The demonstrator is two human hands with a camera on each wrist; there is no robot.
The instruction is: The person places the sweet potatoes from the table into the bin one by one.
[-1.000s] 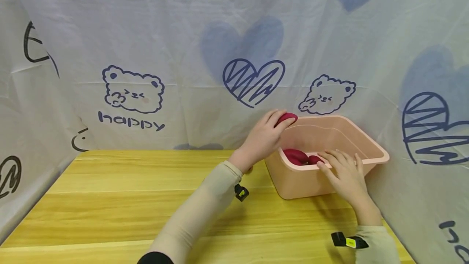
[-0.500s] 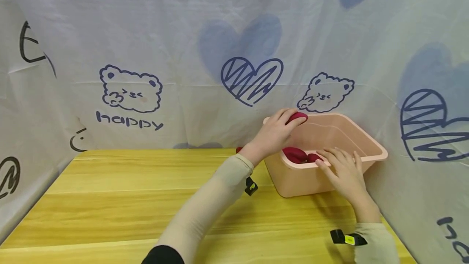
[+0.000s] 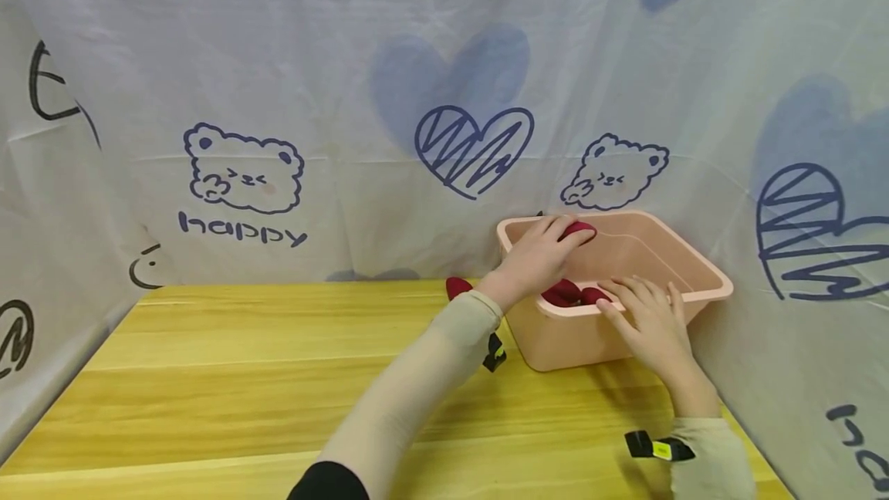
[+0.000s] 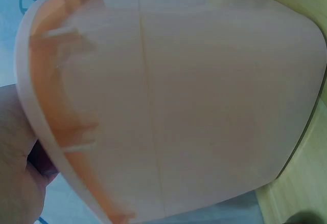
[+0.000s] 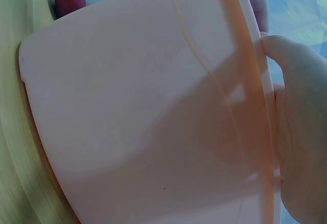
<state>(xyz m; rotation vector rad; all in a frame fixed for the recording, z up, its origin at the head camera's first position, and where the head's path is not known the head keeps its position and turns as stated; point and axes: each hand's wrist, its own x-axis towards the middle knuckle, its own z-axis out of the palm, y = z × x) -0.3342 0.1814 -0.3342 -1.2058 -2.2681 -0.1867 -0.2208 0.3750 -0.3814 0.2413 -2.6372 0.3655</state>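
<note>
My left hand point(image 3: 533, 262) is over the left part of a pink plastic tub point(image 3: 572, 342). Its fingers hold a dark red, smooth, rounded thing point(image 3: 580, 231) that looks like a sweet potato. In the left wrist view, a sliver of the held thing point(image 4: 42, 160) shows behind the tub's rim. Two similar dark red things point(image 3: 561, 293) lie inside the tub, partly hidden by its near wall. My right hand point(image 3: 653, 330) rests at the near rim with fingers extended inward; in the right wrist view its thumb touches the rim point(image 5: 264, 65).
Another dark red thing point(image 3: 458, 287) lies on the yellow wooden table point(image 3: 243, 376), just left of the tub and partly behind my left forearm. A printed white cloth point(image 3: 361, 199) hangs behind the table and along both sides, close to the tub's right end.
My left hand has moved right with the dark red thing, from the tub's left rim to over its inside. The piece on the table has come into view. My right hand stays put.
</note>
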